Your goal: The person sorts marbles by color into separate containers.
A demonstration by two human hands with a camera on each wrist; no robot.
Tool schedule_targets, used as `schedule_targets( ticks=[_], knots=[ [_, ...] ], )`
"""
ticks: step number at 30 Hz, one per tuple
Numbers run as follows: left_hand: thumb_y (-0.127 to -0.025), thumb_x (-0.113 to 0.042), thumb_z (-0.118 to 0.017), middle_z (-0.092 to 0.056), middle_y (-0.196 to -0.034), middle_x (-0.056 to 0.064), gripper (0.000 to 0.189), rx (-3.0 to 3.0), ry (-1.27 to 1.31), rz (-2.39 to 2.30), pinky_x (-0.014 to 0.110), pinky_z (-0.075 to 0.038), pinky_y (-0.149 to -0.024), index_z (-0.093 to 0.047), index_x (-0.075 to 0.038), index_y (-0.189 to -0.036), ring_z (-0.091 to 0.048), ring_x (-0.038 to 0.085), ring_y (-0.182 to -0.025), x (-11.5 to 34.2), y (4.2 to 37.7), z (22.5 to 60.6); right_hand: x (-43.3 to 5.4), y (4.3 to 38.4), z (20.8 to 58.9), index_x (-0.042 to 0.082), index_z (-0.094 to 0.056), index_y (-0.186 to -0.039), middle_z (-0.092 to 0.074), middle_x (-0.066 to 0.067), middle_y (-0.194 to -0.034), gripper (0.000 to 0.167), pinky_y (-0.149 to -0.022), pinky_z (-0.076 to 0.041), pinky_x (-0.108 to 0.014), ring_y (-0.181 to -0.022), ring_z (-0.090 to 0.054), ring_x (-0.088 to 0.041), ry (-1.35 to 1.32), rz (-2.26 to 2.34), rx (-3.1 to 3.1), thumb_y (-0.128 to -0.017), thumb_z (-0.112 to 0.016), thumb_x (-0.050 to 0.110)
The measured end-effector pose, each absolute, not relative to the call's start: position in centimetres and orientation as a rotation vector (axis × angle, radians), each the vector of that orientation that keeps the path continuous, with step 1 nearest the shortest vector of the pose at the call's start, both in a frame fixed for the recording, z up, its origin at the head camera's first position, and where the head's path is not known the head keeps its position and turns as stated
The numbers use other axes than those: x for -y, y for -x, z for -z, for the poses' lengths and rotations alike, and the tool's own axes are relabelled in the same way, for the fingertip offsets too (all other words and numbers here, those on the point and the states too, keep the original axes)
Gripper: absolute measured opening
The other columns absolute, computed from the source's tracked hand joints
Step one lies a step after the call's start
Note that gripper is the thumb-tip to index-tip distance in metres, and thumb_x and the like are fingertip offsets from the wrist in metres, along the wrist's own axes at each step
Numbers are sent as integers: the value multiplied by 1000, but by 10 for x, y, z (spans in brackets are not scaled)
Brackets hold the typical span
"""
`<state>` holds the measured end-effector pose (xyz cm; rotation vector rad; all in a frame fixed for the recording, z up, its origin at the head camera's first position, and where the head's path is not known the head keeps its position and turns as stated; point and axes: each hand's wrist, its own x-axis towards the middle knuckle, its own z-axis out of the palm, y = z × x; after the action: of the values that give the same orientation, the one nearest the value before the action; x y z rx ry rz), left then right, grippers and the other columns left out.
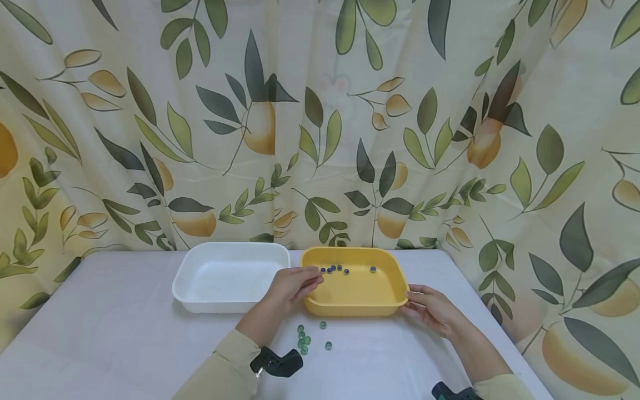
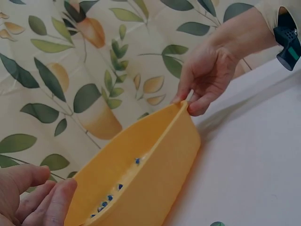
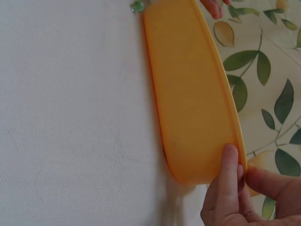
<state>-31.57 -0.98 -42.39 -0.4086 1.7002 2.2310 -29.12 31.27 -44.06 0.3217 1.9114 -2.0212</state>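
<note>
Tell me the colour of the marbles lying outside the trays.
The loose marbles are see-through green; the head view shows them best.

Here's the yellow tray (image 1: 357, 311), rounded at the corners, open side up on the table (image 1: 400, 358), its right end pinched by the right hand (image 1: 431, 311). Inside, small blue marbles (image 1: 333, 268) sit toward the far side, one apart on the right.

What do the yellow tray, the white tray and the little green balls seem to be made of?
Yellow tray: probably plastic, satin; the thin, even rim and rounded corners look moulded.
White tray: likely plastic too, smooth, with similar moulded corners.
Green balls: glossy, see-through, perhaps glass, judging by their bright glints; clear plastic is possible.
</note>
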Motion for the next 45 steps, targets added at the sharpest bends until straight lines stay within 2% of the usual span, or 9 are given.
schedule_targets(
  ticks=[4, 11, 19, 28, 38, 45],
  knots=[
    [-89, -8, -72, -75, -96, 10, 31, -1705, 388, -2229, 21, -59, -78, -67, 2, -117, -73, 12, -84, 10, 313, 422, -312, 291, 440, -10, -20, -147, -60, -12, -110, 56, -88, -58, -30, -90, -67, -13, -329, 2025, -1900, -101, -49, 5],
    [-90, -12, -72, -74, -105, 13, 38, -1728, 342, -2211, 22, -58, -81, -64, 2, -124, -73, 15, -92, 14, 306, 420, -313, 291, 439, -9, -20, -148, -60, -12, -110, 59, -90, -58, -31, -91, -67, -14, -325, 2038, -1886, -101, -52, 6],
    [-91, -13, -71, -74, -103, 10, 35, -1743, 361, -2211, 23, -58, -82, -65, 0, -123, -72, 14, -91, 24, 304, 419, -312, 290, 439, -13, -20, -146, -61, -10, -106, 58, -88, -58, -30, -90, -67, -13, -281, 2054, -1891, -100, -52, 3],
    [-90, -14, -72, -74, -107, 14, 41, -1766, 326, -2227, 30, -56, -91, -62, 2, -126, -73, 16, -94, 42, 300, 418, -313, 290, 438, -12, -20, -146, -60, -11, -104, 57, -87, -58, -30, -88, -66, -13, -285, 2052, -1897, -100, -51, 3],
    [-93, -16, -69, -71, -115, 16, 37, -1834, 392, -2194, 24, -59, -83, -63, 0, -126, -72, 18, -97, 67, 300, 416, -313, 289, 438, -12, -20, -146, -60, -11, -107, 57, -89, -58, -31, -92, -66, -14, -297, 2048, -1892, -101, -50, 4],
    [-95, -17, -66, -70, -118, 17, 36, -2073, 372, -2092, 23, -59, -81, -62, 1, -127, -73, 19, -97, 103, 302, 415, -311, 290, 440, -11, -20, -147, -59, -11, -107, 56, -88, -59, -30, -91, -65, -14, -316, 2044, -1904, -101, -50, 4]
  ],
)
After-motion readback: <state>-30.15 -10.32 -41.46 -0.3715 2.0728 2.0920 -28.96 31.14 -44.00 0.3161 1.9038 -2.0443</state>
